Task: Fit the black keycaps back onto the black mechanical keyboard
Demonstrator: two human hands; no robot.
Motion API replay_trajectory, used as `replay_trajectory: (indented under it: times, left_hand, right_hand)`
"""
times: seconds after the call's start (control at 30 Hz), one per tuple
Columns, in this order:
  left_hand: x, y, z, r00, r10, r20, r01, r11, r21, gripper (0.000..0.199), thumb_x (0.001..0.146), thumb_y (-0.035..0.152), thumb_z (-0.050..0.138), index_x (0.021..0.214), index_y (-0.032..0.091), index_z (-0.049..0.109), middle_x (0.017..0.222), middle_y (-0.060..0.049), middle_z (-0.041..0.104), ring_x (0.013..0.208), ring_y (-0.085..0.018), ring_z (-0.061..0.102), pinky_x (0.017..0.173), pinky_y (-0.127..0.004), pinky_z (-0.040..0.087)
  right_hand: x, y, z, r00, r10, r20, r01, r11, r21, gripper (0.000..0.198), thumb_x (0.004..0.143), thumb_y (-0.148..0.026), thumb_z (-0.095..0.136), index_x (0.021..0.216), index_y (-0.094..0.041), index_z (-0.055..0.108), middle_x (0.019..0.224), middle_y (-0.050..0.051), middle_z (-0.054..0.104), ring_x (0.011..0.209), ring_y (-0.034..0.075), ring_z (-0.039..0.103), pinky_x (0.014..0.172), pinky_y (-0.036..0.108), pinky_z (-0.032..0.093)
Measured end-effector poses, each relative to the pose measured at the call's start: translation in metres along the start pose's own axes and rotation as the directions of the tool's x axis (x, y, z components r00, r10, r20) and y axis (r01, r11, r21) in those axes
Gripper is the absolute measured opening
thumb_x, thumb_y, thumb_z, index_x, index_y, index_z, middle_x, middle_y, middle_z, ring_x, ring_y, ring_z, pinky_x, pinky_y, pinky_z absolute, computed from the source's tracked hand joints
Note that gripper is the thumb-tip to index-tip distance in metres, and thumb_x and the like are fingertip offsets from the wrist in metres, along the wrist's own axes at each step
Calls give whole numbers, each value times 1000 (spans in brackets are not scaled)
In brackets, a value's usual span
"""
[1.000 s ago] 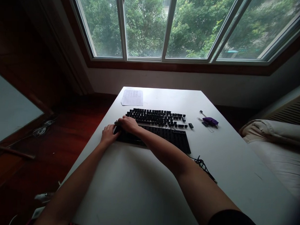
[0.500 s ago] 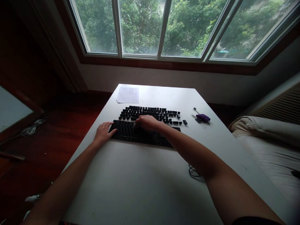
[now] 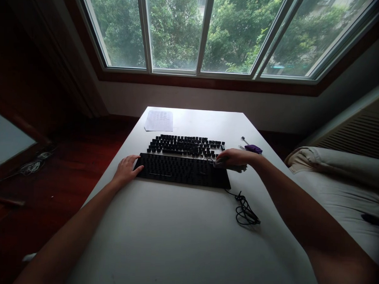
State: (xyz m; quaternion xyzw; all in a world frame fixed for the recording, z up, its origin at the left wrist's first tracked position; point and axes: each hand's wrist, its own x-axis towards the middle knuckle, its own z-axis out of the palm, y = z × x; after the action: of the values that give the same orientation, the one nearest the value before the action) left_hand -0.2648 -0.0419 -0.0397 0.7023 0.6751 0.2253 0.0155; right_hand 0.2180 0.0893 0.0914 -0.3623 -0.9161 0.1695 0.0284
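Note:
A black keyboard (image 3: 182, 170) with its keycaps off lies across the white table. My left hand (image 3: 126, 171) rests at its left end, fingers stretched out and the thumb on the keyboard's edge. Over the keyboard's right end, my right hand (image 3: 235, 158) is closed on a greyish cloth (image 3: 238, 167), whose folds hang below the fingers. Just behind the keyboard, loose black keycaps (image 3: 183, 145) stand in rows. The right hand and cloth cover some of those at the right.
A coiled black cable (image 3: 246, 212) runs from the keyboard's near right corner. Behind the right hand lie a purple pouch (image 3: 253, 148) and a thin brush-like tool (image 3: 244, 140). Printed paper (image 3: 159, 121) sits at the table's far left. A pale couch (image 3: 331, 180) flanks the right side.
My right hand has swept right with the cloth, from the keyboard's left-middle to its right end. My left hand stays at the left end. More of the keyboard and the cable now shows.

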Motion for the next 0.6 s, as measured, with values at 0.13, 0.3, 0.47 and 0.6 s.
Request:
replay_trajectory:
  times: [0.13, 0.3, 0.47, 0.6]
  left_hand:
    - [0, 1, -1, 1000, -14, 5, 14, 1000, -14, 51, 91, 52, 53, 136, 27, 53, 139, -7, 57, 131, -31, 48, 111, -47, 37]
    - [0, 3, -3, 1000, -6, -14, 5, 999, -36, 53, 91, 51, 55, 137, 25, 54, 137, -8, 60, 131, -30, 51, 113, -46, 37]
    - [1, -2, -3, 1000, -17, -9, 16, 999, -34, 60, 88, 53, 57, 140, 23, 51, 140, -9, 59, 131, -31, 51, 113, -47, 37]
    - [1, -4, -3, 1000, -25, 10, 26, 999, -35, 57, 88, 49, 59, 139, 24, 53, 138, -9, 60, 132, -31, 51, 113, -46, 37]
  right_hand:
    - [28, -26, 4, 1000, 8, -26, -7, 999, 39, 35, 86, -43, 69, 115, -24, 74, 89, 5, 74, 78, 18, 66, 74, 28, 49]
    - [80, -78, 25, 997, -76, -33, 80, 991, 108, 31, 95, -38, 60, 120, -23, 70, 99, 5, 75, 84, 17, 67, 73, 25, 46]
    - [140, -166, 77, 971, -187, -150, 187, 982, -11, 33, 95, -43, 58, 124, -29, 67, 117, 4, 68, 99, 19, 65, 76, 24, 43]
    - [167, -209, 104, 972, -210, -104, 198, 973, -121, 31, 100, -39, 49, 123, -30, 66, 116, 6, 66, 92, 20, 67, 69, 24, 42]
